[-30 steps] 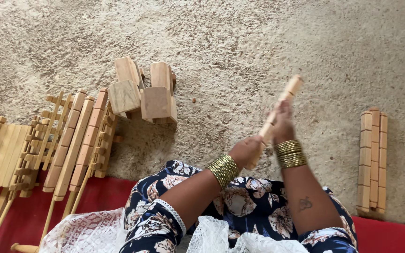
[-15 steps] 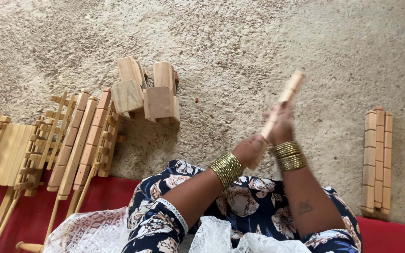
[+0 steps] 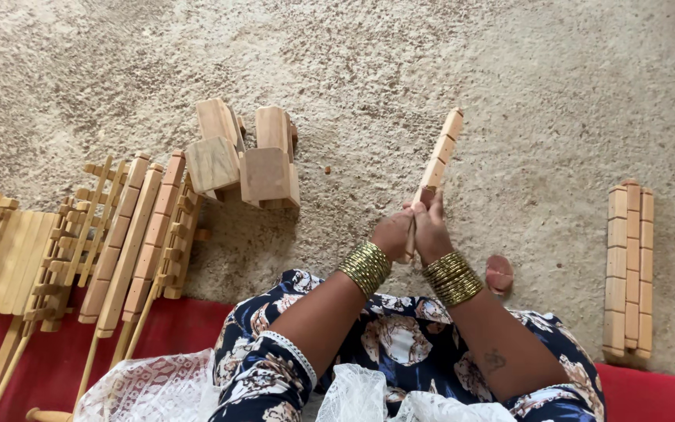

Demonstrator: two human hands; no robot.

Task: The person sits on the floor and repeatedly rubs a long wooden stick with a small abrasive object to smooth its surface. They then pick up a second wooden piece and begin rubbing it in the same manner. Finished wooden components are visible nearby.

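A long notched wooden stick [image 3: 439, 156] rises at a slant from between my two hands, its far end pointing up and to the right. My left hand [image 3: 391, 233] grips its lower end from the left. My right hand [image 3: 431, 227] closes on it from the right, fingers wrapped over the wood. Both wrists carry stacks of gold bangles. My arms reach out over my lap, which is covered by a dark floral garment [image 3: 400, 344] with white lace.
Several chunky wooden blocks [image 3: 244, 156] stand on the sandy ground ahead left. Notched wooden strips and ladder-like frames [image 3: 119, 234] lie at the left, partly on a red mat [image 3: 48, 367]. A neat stack of notched strips [image 3: 629, 270] lies at the right.
My hands and the stick have shifted slightly left and lower. The stick stays held between both hands at about the same slant.
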